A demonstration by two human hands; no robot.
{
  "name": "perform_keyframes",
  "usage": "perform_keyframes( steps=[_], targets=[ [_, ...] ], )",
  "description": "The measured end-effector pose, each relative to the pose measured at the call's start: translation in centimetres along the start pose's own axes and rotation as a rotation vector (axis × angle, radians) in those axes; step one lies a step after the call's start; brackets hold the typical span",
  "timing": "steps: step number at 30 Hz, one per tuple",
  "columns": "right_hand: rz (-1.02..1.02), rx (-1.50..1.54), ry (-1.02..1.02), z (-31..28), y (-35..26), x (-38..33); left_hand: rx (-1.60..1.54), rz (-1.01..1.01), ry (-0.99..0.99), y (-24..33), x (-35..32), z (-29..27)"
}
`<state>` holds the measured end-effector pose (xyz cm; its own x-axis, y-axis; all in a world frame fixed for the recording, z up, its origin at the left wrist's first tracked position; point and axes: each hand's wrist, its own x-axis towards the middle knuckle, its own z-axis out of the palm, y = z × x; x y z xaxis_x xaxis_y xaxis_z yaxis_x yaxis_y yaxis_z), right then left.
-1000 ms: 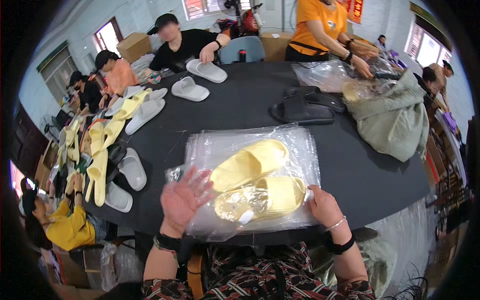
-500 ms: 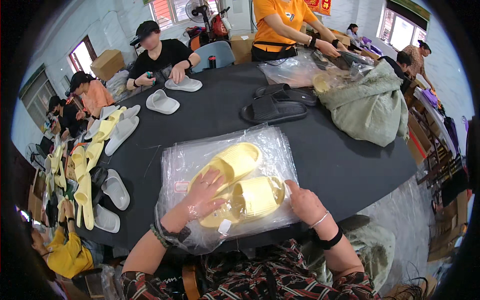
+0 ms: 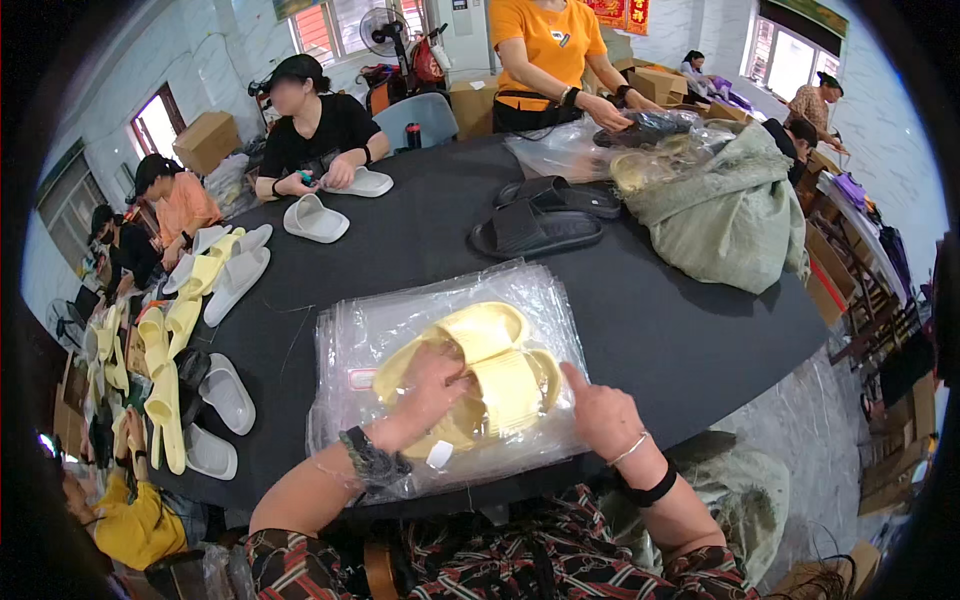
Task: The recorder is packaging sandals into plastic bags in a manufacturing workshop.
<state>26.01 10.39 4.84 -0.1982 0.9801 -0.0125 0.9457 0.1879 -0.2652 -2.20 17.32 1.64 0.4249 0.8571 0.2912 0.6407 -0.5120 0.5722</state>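
In front of me a pair of yellow slide slippers (image 3: 510, 392) lies side by side, in or under clear plastic on a stack of clear plastic bags (image 3: 345, 335). My left hand (image 3: 432, 385) is on the slippers where they meet, its fingers bent against them; some fingertips are hidden. A small white tag (image 3: 439, 454) shows near the slippers' lower end. At the right edge of the bags is my right hand (image 3: 606, 415), one finger stretched toward the slippers and the others curled at the plastic edge. Its grip on the film is partly hidden.
Black slides (image 3: 535, 228) and a greenish woven sack (image 3: 730, 225) lie farther off on the dark table (image 3: 690, 345). White slides (image 3: 228, 394) and yellow slides (image 3: 166, 405) line the left side. Across the table, one person handles a white slide (image 3: 360, 183); another handles plastic bags.
My left hand has gone from lying spread on the slippers to bent fingers between them. The slippers lie closer together. My right hand has shifted slightly, with one finger now stretched out.
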Motion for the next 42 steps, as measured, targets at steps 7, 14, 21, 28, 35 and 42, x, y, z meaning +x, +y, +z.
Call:
perform_keyframes(
  steps=[7, 14, 21, 28, 35, 42],
  targets=[
    [0.034, 0.027, 0.161, -1.6, 0.6, -2.2, 0.077, 0.278, -0.033, -2.5, 0.9, -6.0],
    [-0.037, -0.002, 0.006, -1.9, -0.7, -3.6, 0.158, 0.363, -0.202, -4.1, 1.8, -7.2],
    [-0.309, -0.128, 0.249, -5.4, -2.2, -0.1, 0.119, 0.244, -0.26, -5.9, 1.5, -4.4],
    [-0.452, -0.18, -0.399, 2.3, 2.2, 4.7, 0.106, 0.308, -0.267, -5.9, 0.6, -5.0],
    [-0.455, -0.208, -0.451, 2.3, 0.9, 5.9, 0.194, 0.323, -0.278, -6.5, -3.3, -8.9],
    [-0.421, -0.112, -0.395, 3.6, 3.3, 5.8, 0.175, 0.033, -0.063, -8.7, -8.1, -13.7]
  ],
)
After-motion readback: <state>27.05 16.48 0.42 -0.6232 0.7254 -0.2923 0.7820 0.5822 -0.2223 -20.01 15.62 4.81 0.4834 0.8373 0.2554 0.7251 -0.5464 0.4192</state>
